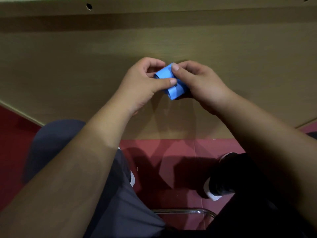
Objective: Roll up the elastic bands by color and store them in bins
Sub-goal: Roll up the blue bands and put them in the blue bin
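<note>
Seen through the head camera: grips a blue elastic band (169, 78) with both hands, held at the middle of the view above the desk (77, 69). Curls the left hand (144, 81) round the band's left side, thumb laid flat across the front of it, forefingers hooked over the far edge. Closes the right hand (199, 83) on the right side, thumb tip pressed on the upper corner, remaining fingers folded underneath and mostly hidden. Neither hand slack; both clamped on the band, thumbs close together. Wide, flat strip of bright blue, smooth and matte, wound into a short stubby roll with a dark hollow end showing towards the left and a looser turn bulging out at the bottom. Below it, pale brown wood-grain laminate, smooth, with the shadows of hands and forearms falling on it; a small round hole (89, 6) in the panel along the far edge. Past the near edge, dull red floor (181, 148), smooth, crossed by a faint seam. Lower still, grey trousers (120, 200), a black shoe (221, 184) with a white sole, and a curved shiny metal bar (185, 211). Dim, warm light throughout.
</note>
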A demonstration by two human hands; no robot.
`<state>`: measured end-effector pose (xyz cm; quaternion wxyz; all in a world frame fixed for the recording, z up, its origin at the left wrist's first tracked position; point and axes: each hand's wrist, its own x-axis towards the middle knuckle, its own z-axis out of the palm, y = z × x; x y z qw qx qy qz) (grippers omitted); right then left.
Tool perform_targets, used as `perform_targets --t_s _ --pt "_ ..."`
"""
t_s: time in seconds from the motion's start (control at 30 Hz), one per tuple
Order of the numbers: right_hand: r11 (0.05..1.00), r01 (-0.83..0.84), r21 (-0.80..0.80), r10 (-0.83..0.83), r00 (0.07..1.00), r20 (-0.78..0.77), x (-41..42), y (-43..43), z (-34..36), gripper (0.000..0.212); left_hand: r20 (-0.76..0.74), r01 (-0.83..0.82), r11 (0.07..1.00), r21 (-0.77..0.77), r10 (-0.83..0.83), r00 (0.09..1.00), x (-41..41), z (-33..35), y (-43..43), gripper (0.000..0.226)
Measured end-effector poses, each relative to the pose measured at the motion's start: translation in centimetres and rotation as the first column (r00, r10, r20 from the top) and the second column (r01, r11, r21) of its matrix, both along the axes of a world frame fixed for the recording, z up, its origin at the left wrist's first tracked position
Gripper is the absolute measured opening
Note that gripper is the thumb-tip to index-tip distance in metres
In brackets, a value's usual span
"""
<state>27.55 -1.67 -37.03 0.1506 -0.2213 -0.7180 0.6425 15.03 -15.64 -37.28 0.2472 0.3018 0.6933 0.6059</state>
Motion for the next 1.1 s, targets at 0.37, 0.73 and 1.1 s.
perform_targets --t_s 0.37,0.73,1.1 --pt "0.998 -0.037 -0.043 0.037 0.999 0.01 -0.2 0.8 0.5 0.016 0.131 -0.019 1.0 -0.017 0.022 0.991 -0.2 -0.1 -0.1 0.045" --pt "0.989 -0.076 -0.124 0.072 0.997 -0.037 1.1 0.5 2.4 0.018 0.496 0.013 0.979 0.202 -0.114 0.861 0.7 0.6 -1.2 0.067" --pt "0.997 -0.055 -0.057 0.049 0.994 -0.097 3.1 -1.5 6.0 0.017 0.624 -0.093 0.945 0.313 -0.131 0.77 4.5 3.6 -2.0 0.055"
